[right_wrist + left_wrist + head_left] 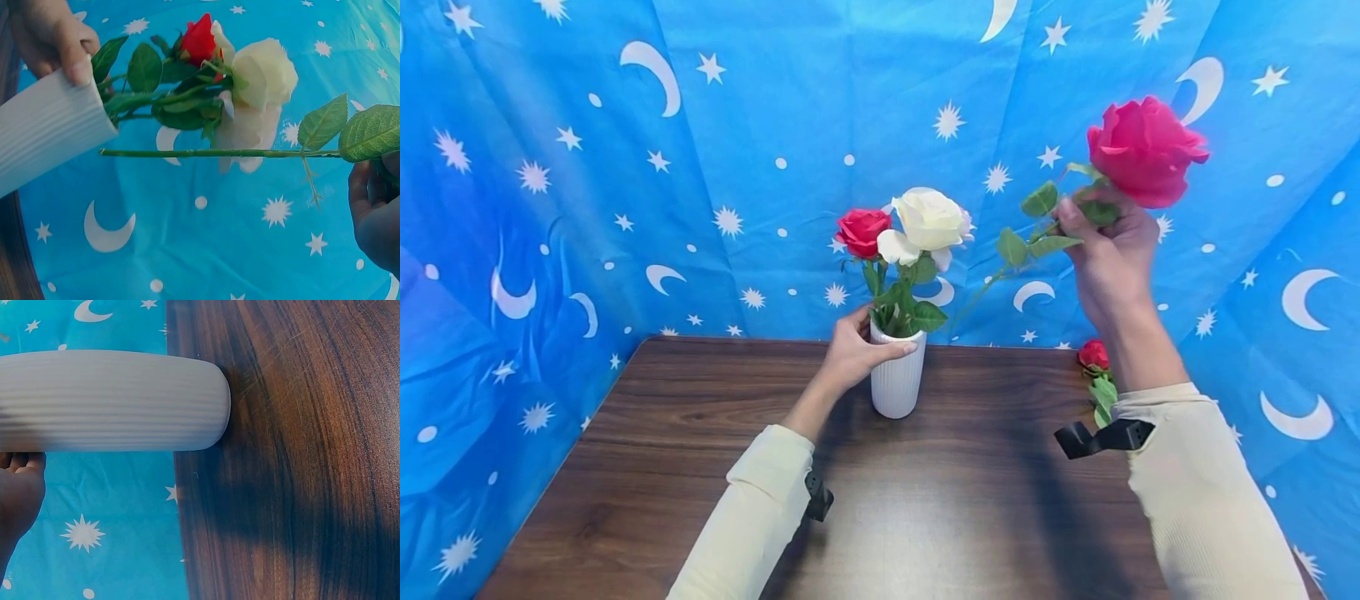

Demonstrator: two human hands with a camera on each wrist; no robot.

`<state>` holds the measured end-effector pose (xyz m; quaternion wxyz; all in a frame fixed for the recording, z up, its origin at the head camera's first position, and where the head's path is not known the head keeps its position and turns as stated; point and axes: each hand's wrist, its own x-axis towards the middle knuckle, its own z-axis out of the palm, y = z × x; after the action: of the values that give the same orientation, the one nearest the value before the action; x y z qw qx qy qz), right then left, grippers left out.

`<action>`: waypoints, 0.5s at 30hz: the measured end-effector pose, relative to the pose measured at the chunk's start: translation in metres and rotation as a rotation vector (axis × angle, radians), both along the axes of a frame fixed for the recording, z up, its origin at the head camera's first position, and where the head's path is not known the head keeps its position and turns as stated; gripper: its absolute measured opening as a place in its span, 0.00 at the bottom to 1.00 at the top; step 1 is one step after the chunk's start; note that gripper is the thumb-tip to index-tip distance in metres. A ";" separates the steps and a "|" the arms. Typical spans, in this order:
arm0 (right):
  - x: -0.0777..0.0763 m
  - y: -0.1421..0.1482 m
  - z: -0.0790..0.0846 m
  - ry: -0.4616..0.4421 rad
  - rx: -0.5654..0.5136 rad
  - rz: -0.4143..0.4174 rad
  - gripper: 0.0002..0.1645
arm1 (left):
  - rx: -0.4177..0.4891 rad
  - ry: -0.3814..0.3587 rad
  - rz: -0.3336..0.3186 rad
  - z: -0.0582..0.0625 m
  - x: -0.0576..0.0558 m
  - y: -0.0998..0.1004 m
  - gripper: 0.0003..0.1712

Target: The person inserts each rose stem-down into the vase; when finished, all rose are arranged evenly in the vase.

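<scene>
A ribbed white vase [897, 383] stands upright on the table. My left hand [857, 354] grips it at the rim, thumb across the near side and fingers behind. Out of the vase rise a red rose [862, 232], a white rose [928, 218] and a paler bloom [256, 134] partly hidden behind the white one. Up to the right, my right hand [1112, 258] pinches a large deep-pink rose [1146, 150] just below its bloom. The leafy stem [219, 153] slants down toward the vase, its cut end near the mouth in the right wrist view.
Another red rose [1093, 355] lies on the dark wooden table [700, 467] at the back right, partly behind my right forearm. Blue cloth [775, 108] with moons and stars hangs behind the table and along both sides.
</scene>
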<state>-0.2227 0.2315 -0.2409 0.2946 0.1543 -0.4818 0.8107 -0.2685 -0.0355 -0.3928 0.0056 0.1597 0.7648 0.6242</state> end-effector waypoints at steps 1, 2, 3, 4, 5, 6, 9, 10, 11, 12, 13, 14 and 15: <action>-0.001 -0.002 0.001 0.009 0.003 0.006 0.05 | -0.001 0.000 -0.001 0.000 0.000 0.000 0.39; -0.002 -0.004 0.003 0.019 0.005 0.009 0.05 | -0.001 0.000 0.000 0.000 -0.001 0.000 0.39; -0.003 -0.006 0.003 0.031 0.006 0.008 0.05 | 0.000 0.000 -0.001 0.000 -0.001 0.000 0.39; -0.004 -0.008 0.004 0.038 0.004 0.013 0.05 | 0.002 0.001 -0.002 0.000 -0.001 0.000 0.39; -0.004 -0.010 0.005 0.045 0.006 0.012 0.05 | 0.004 0.002 -0.003 0.000 -0.001 0.000 0.39; -0.005 -0.012 0.005 0.051 0.009 0.014 0.05 | 0.005 0.003 -0.003 -0.001 -0.001 0.000 0.39; -0.007 -0.016 0.006 0.069 0.004 0.016 0.06 | 0.008 0.006 -0.007 -0.001 -0.001 0.000 0.38; -0.007 -0.017 0.006 0.075 0.010 0.010 0.05 | 0.007 0.005 -0.007 -0.001 -0.001 0.000 0.38; -0.008 -0.018 0.007 0.079 0.009 0.007 0.05 | 0.006 0.004 -0.007 0.000 -0.001 0.000 0.39; -0.008 -0.018 0.007 0.081 0.006 0.004 0.05 | 0.004 0.003 -0.006 0.000 -0.001 0.000 0.39; -0.008 -0.019 0.008 0.083 0.005 0.005 0.04 | 0.003 0.003 -0.005 0.000 -0.001 0.000 0.39; -0.008 -0.019 0.009 0.082 0.003 0.004 0.04 | 0.001 0.004 -0.004 0.000 -0.001 0.000 0.39; -0.009 -0.020 0.010 0.079 0.010 -0.002 0.04 | 0.002 0.004 -0.002 0.000 -0.001 0.000 0.39</action>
<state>-0.2314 0.2116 -0.2309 0.3134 0.1874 -0.4741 0.8012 -0.2696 -0.0355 -0.3926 0.0044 0.1617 0.7641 0.6245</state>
